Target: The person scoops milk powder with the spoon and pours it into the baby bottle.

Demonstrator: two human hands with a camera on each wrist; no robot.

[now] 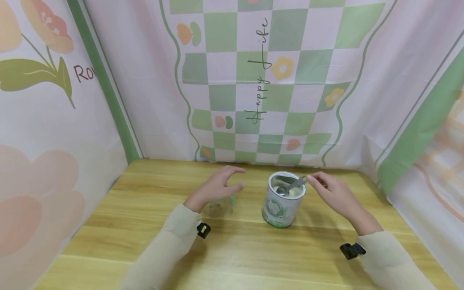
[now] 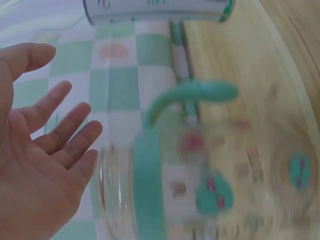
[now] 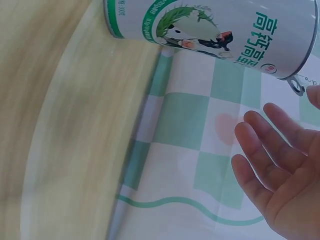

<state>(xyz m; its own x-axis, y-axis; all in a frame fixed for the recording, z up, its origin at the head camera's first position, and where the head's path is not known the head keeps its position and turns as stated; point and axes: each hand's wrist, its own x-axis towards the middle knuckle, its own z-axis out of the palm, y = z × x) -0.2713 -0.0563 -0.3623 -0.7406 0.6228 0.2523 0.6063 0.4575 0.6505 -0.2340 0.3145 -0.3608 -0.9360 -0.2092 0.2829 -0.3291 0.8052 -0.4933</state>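
Note:
A milk powder tin stands upright with its top uncovered and pale powder inside. A metal scoop lies with its bowl in the tin and its handle across the rim. My right hand is at the handle's end, the thumb right beside it; in the right wrist view the fingers are loosely bent and apart from the handle's ring. My left hand hovers with spread fingers, nothing between them. Below it stands a clear cup with a green handle, partly hidden in the head view.
The wooden table ends at a back curtain with green checks. Patterned curtains also hang at the left and right. A black wrist camera sits on each cuff.

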